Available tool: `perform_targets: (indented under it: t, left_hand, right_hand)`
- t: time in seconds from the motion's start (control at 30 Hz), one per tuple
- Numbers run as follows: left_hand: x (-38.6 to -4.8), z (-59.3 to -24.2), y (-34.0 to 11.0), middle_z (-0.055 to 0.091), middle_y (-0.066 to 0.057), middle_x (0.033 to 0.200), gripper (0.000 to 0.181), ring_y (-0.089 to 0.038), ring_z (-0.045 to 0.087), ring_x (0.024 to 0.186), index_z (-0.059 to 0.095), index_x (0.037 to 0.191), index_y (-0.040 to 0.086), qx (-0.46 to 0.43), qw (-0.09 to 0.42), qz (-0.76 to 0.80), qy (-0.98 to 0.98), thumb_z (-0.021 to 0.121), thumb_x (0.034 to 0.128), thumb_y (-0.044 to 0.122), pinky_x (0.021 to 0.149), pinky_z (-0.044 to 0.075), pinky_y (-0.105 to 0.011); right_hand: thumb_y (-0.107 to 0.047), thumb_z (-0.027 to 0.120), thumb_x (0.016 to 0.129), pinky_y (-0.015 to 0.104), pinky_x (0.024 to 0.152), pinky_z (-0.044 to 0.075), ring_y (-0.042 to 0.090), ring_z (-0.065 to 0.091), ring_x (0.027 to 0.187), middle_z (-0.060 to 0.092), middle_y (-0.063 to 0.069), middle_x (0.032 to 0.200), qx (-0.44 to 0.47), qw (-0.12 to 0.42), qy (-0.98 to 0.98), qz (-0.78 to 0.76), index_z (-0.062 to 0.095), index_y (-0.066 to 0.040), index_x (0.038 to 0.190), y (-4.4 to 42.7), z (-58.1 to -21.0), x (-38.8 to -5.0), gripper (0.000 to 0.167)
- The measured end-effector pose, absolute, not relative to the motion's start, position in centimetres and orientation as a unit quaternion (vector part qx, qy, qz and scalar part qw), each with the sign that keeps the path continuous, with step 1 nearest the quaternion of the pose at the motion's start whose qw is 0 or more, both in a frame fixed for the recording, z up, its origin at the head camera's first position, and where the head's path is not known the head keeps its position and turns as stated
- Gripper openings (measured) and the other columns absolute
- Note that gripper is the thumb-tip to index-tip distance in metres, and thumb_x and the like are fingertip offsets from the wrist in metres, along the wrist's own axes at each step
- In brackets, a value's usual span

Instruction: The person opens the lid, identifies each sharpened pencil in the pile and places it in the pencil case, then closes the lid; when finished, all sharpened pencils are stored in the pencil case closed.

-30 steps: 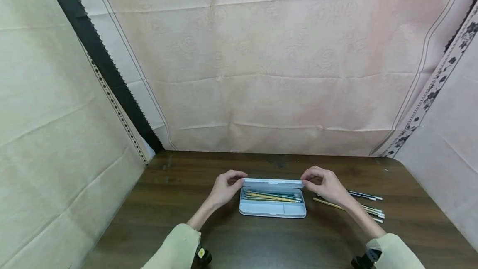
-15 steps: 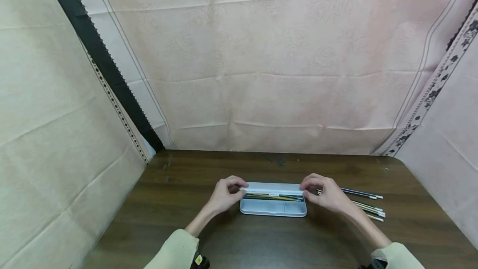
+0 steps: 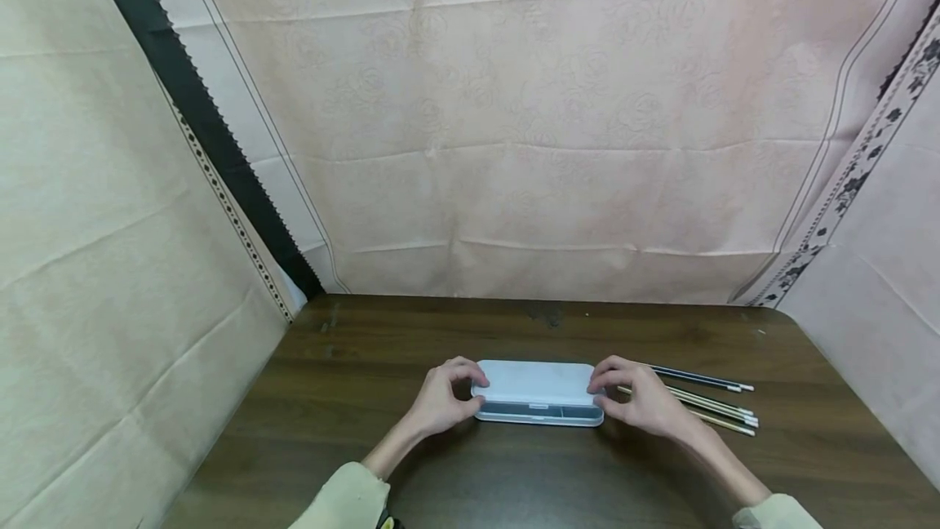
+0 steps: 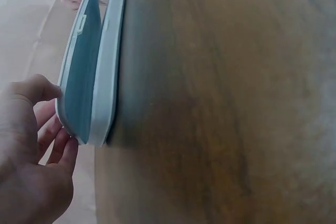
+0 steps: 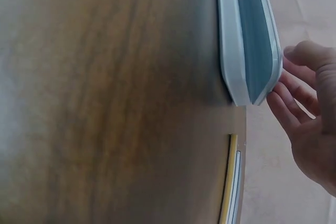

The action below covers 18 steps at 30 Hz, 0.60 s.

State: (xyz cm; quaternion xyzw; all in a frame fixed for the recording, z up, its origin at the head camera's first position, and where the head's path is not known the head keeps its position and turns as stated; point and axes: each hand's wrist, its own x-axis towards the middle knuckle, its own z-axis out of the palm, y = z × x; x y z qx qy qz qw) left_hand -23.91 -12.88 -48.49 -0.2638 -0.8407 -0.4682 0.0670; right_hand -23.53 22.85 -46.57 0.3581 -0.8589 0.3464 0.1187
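A pale blue pencil case lies on the brown table, its hinged lid lowered most of the way, with a gap at the front edge. My left hand holds the lid's left end between thumb and fingers. At the opposite end my right hand grips the lid in the same manner. In the left wrist view the lid stands at an angle to the case's base. The pencils inside are hidden by the lid now.
To the right, partly behind the right hand and forearm, lie several loose pencils: dark ones farther back and gold ones nearer. Pale patterned cloth hangs behind the wooden table.
Both hands have swung the lid forward and down from nearly upright. The pencils in the case have gone out of sight beneath it. The base has stayed in place.
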Motion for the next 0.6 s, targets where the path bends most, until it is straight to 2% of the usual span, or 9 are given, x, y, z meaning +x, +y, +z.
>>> perform_targets:
  t: [0.27, 0.6]
  left_hand:
    - [-23.3, -49.2, -12.7, 0.064, 0.007, 0.105, 0.016, -0.016, 0.057, 0.105, 0.075, 0.091, 0.015, -0.282, 0.1, -0.436, -0.849, 0.079, 0.0798, 0.003, 0.093, 0.045, -0.044]
    - [-23.1, -49.7, -12.6, 0.064, 0.004, 0.104, 0.013, -0.016, 0.056, 0.102, 0.076, 0.088, 0.014, -0.305, 0.133, -0.39, -0.859, 0.082, 0.0798, 0.007, 0.09, 0.047, -0.038]
  right_hand:
    - [0.004, 0.082, 0.076, 0.034, 0.072, 0.051, 0.015, 0.06, 0.087, 0.063, -0.002, 0.099, 0.389, 0.177, -0.842, 0.329, 0.077, -0.015, 0.09, 22.4, -47.6, -23.2, 0.024]
    - [0.005, 0.083, 0.075, 0.032, 0.071, 0.051, 0.014, 0.059, 0.086, 0.062, 0.0, 0.098, 0.387, 0.171, -0.844, 0.328, 0.078, -0.013, 0.088, 22.2, -48.1, -22.9, 0.022]
